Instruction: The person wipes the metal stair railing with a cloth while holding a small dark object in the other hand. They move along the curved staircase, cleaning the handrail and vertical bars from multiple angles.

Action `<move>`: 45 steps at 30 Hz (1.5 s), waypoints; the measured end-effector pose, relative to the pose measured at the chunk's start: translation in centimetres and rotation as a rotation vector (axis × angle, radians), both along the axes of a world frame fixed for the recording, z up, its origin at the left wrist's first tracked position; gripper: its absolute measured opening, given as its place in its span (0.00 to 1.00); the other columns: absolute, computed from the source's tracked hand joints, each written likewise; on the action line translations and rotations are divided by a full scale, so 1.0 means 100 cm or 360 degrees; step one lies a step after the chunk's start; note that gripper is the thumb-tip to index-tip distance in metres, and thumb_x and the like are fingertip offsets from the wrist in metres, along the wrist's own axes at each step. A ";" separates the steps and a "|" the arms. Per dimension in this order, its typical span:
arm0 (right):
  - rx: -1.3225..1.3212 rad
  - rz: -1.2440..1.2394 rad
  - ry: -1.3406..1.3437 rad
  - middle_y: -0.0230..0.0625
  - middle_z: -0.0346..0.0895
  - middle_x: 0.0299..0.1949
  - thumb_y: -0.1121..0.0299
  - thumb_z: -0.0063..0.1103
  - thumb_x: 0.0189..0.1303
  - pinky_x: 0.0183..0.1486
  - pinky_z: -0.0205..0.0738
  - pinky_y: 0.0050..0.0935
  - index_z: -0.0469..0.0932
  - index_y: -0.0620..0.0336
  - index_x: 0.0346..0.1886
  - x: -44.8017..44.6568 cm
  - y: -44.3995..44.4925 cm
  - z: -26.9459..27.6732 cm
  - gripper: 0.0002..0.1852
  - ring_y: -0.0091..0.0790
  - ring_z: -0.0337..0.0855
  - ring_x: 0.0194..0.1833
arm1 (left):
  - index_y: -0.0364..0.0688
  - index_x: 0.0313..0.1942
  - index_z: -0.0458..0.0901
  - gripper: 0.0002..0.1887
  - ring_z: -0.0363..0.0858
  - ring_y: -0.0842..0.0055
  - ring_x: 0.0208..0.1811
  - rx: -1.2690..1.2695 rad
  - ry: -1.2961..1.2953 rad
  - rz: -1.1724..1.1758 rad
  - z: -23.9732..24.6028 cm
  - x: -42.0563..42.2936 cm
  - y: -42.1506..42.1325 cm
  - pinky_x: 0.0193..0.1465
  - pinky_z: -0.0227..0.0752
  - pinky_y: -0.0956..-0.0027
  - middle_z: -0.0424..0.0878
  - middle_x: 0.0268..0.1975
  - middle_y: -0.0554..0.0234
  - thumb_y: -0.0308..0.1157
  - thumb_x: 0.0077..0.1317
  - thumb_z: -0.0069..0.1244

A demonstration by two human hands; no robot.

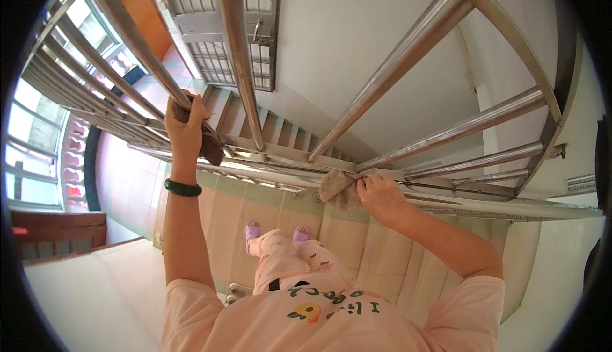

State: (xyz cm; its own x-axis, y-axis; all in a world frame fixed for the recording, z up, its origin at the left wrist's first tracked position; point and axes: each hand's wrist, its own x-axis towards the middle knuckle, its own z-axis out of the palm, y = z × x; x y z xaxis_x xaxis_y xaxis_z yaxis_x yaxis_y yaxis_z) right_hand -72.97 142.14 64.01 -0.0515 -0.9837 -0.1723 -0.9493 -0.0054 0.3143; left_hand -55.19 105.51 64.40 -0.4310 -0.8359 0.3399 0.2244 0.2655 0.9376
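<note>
A metal railing with thick upright bars runs across the view above a stairwell. My left hand [185, 118] is closed around one upright bar [153, 65] with a dark brown cloth [212, 149] in its grip, the cloth hanging beside the bar's lower end. To the right, my right hand [382, 196] pinches a grey-brown cloth [338, 189] that lies against the shiny metal handrail [444, 204], near the feet of the upright bars. The palm side of my right hand is hidden.
Steps [277, 130] descend beyond the railing beside a white wall [334, 46]. A barred metal door [205, 27] stands at the top. Tiled steps [382, 256] lie on my side, near my feet in purple slippers [252, 230]. Windows [36, 146] are at the left.
</note>
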 end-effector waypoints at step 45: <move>-0.0457 -0.0789 -0.1686 0.44 0.76 0.41 0.71 0.57 0.62 0.41 0.72 0.30 0.70 0.56 0.55 0.050 0.059 0.016 0.18 0.42 0.78 0.36 | 0.41 0.49 0.80 0.13 0.73 0.85 0.18 0.1422 -0.0419 -0.1115 0.025 0.028 0.252 0.19 0.64 0.80 0.80 0.28 0.68 0.35 0.67 0.51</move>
State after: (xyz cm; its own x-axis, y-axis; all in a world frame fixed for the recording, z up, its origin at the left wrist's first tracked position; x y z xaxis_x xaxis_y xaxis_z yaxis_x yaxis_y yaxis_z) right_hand -67.95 148.03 65.64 -0.4000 -0.9064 -0.1356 -0.6162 0.3754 -0.6924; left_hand -52.41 130.75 66.90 -0.8628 -0.2839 -0.4184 -0.1690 -0.6179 0.7679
